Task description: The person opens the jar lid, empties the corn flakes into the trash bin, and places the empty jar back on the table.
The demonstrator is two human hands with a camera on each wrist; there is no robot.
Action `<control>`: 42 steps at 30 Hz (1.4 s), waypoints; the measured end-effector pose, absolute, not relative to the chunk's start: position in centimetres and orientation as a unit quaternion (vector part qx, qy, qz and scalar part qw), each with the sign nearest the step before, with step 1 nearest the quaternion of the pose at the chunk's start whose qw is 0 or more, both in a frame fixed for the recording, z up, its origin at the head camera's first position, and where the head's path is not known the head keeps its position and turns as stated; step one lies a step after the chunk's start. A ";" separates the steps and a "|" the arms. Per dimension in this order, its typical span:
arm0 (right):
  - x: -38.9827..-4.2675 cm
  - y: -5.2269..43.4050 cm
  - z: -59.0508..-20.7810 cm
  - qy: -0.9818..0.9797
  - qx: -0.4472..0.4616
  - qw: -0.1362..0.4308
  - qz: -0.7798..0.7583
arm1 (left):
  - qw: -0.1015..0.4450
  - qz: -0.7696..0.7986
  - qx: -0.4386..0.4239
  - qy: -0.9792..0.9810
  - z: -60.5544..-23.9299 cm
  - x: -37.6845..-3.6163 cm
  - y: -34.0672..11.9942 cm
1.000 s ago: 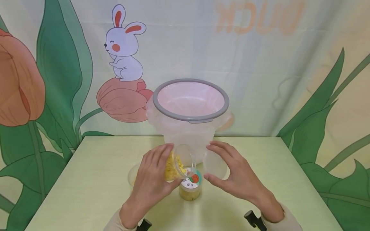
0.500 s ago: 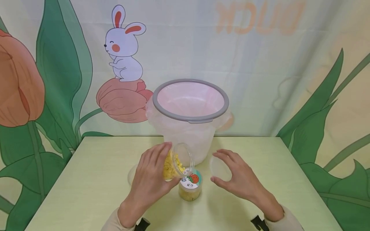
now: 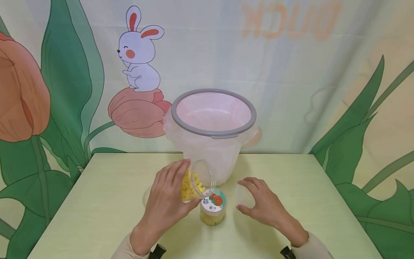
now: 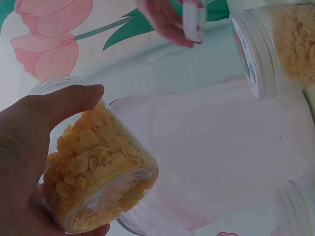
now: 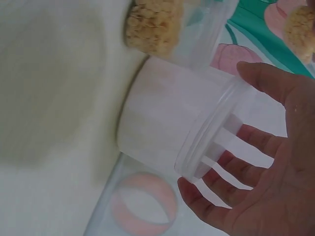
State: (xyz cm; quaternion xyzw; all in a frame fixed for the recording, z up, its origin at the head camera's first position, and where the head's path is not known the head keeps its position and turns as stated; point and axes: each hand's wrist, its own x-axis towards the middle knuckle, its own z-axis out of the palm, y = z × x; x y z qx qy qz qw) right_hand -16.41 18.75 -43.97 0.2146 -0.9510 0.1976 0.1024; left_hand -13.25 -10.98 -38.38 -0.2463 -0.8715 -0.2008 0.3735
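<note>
My left hand [image 3: 165, 199] grips a clear open jar [image 3: 192, 185] of yellow flakes, its mouth tilted toward the right. In the left wrist view the flakes [image 4: 93, 152] fill much of the jar, and the thumb lies across its side near the mouth. My right hand [image 3: 268, 205] pinches a translucent lid [image 3: 244, 196] by its edge, apart from the jar. The lid [image 5: 214, 135] spans between thumb and fingertips in the right wrist view. Between the hands stands a closed jar [image 3: 212, 214] with a tomato-like picture on its lid. My left hand partly hides another clear container [image 3: 147, 196].
A white bin [image 3: 210, 158] with a grey rim [image 3: 213, 133] and a pale pink liner stands at the back of the light green table [image 3: 307, 187]. Behind it hangs a backdrop [image 3: 284, 79] printed with a rabbit and tulips.
My right hand has drawn the lid away from the jar mouth, rightward and lower toward the table. My left hand has shifted slightly left with the jar.
</note>
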 end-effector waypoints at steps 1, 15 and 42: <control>-16.5 18.8 -44.3 -0.953 0.212 0.097 0.194 | 0.373 -0.200 -0.246 -0.872 -38.3 -13.3 -11.0; -17.6 18.8 -47.6 -0.970 0.182 0.013 0.162 | 0.373 -0.199 -0.245 -0.872 -38.4 -13.3 -11.1; -18.3 19.8 -50.4 -0.975 0.160 -0.045 0.146 | 0.373 -0.221 -0.224 -0.873 -38.2 -13.6 -12.1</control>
